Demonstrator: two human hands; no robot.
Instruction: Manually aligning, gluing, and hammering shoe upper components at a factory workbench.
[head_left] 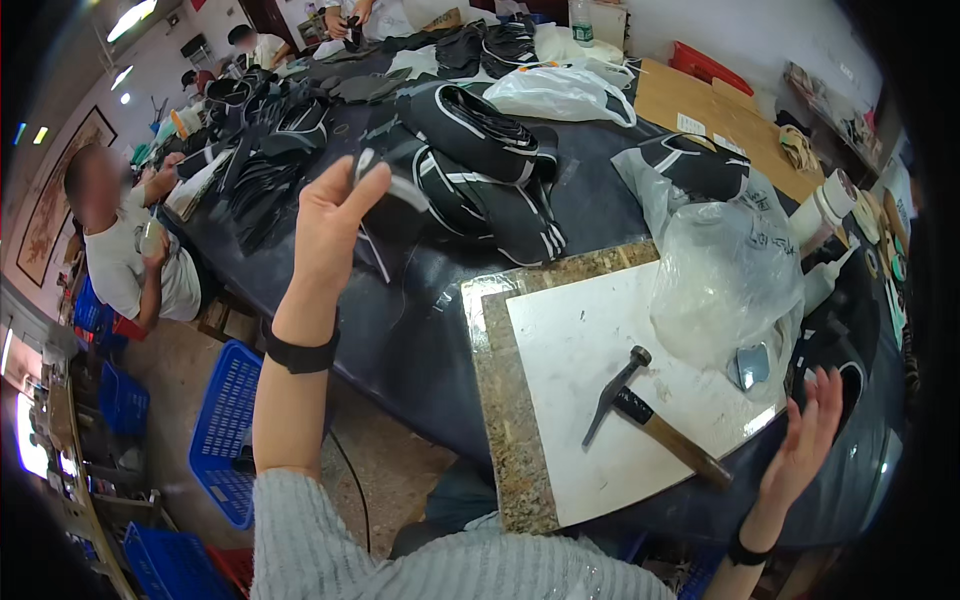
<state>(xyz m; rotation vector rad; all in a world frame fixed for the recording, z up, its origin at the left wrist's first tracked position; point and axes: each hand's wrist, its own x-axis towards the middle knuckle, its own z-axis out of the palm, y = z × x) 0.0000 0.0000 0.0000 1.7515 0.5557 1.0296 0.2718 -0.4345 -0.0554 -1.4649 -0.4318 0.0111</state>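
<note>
- The left hand [335, 205] has thumb and fingers together on a dark piece with white edge [402, 190], which is over the dark table [400, 335].
- Just right of this piece lies a pile of black parts [480, 180].
- The right hand [803, 445] is at the near right, fingers apart.
- Between the hands, a hammer [655, 425] rests on a white board [560, 350].
</note>
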